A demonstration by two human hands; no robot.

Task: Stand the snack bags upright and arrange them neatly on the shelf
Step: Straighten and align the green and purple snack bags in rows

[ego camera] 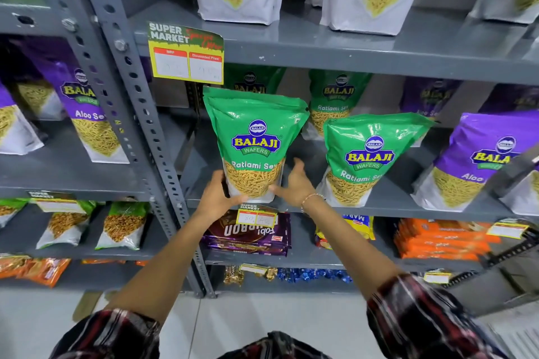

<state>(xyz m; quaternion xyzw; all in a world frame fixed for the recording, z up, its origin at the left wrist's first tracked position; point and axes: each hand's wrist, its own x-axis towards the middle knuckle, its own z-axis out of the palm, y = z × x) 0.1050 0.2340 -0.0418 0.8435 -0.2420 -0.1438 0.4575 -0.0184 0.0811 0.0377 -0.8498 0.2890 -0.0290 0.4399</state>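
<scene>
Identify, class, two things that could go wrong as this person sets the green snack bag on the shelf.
1. The green Ratlami Sev bag stands at the very front edge of the shelf; it may tip forward once released.
2. Only the left hand clearly grips its base; the right hand looks open, so the bag could lean onto the neighbouring green bag.

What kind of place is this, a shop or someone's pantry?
Almost certainly a supermarket aisle. Grey slotted-metal shelving holds rows of identical Balaji Ratlami Sev bags, and a "Super Market" price tag with MRP and discounted-price boxes hangs from the shelf edge. Biscuit packs fill the shelf below.
</scene>
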